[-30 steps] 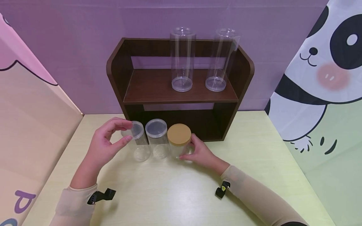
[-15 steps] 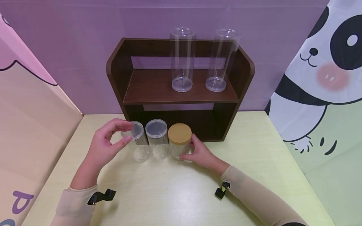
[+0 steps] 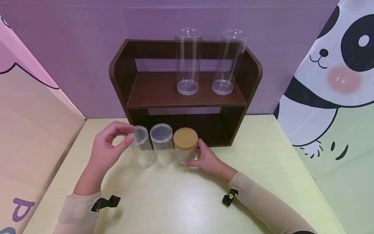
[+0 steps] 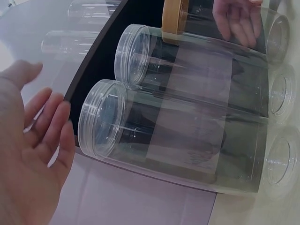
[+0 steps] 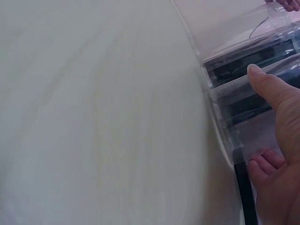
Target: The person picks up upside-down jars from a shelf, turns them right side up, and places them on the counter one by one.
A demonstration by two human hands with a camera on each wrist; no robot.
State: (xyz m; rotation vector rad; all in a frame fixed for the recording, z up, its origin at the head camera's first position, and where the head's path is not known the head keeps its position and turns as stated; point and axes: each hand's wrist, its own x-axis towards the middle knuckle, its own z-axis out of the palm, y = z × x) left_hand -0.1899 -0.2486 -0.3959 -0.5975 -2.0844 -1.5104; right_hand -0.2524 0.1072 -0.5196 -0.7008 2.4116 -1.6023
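Observation:
Three clear jars stand upright in a row before the shelf's lower opening. At the right end, the jar with a tan lid (image 3: 185,138) sits in my right hand (image 3: 209,160), thumb at its front and fingers round its right side. The right wrist view shows that thumb (image 5: 267,84) lying against clear plastic. A clear-lidded jar (image 3: 161,134) occupies the middle, close beside it. My left hand (image 3: 111,143) hovers by the top of the left clear-lidded jar (image 3: 147,159), fingers loosely bent. From the left wrist, a gap separates these fingers from the jar's lid (image 4: 103,119).
A dark brown two-tier shelf (image 3: 155,89) stands behind the jars at the back of the pale table (image 3: 175,201). Its upper tier carries two tall clear cylinders, one near the middle (image 3: 188,65) and one at right (image 3: 225,78). Printed panels flank both sides.
My left hand has drawn slightly left, away from the left jar's lid. The tan-lidded jar shifted a touch right early on; my right hand stays on it.

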